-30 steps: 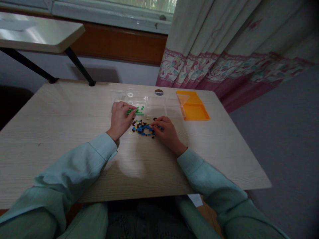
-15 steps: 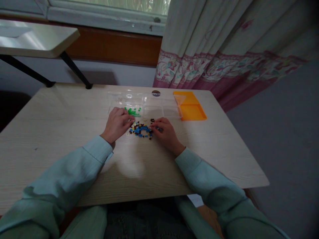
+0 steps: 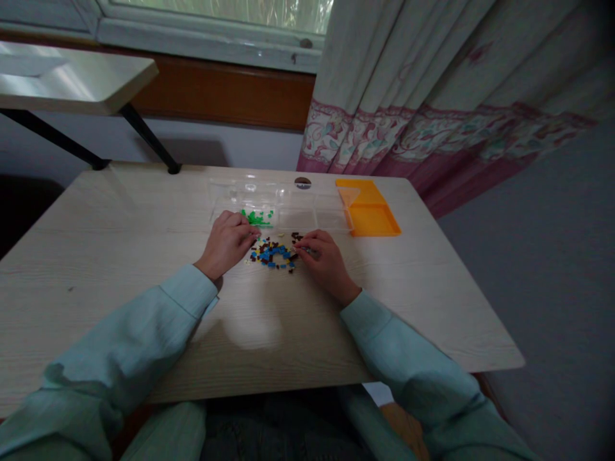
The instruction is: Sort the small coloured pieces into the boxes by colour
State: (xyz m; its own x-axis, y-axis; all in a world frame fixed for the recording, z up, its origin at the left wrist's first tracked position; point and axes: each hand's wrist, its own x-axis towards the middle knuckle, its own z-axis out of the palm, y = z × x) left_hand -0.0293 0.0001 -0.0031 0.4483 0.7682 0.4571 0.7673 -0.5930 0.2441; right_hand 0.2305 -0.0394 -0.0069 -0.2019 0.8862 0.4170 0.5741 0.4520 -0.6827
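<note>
Bricks (image 3: 282,249), small, blocky plastic, lie scattered mid-frame between left hand (image 3: 228,240) and right hand (image 3: 323,259), both narrowly pinched, whether on bricks I cannot tell; above, a transparent compartmented tray (image 3: 298,214); wood-grained tabletop (image 3: 115,256) stretches wide at left, its straight edge below

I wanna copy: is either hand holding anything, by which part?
Can't tell: the left hand and right hand are by the pieces, but anything pinched is too small to see.
</note>
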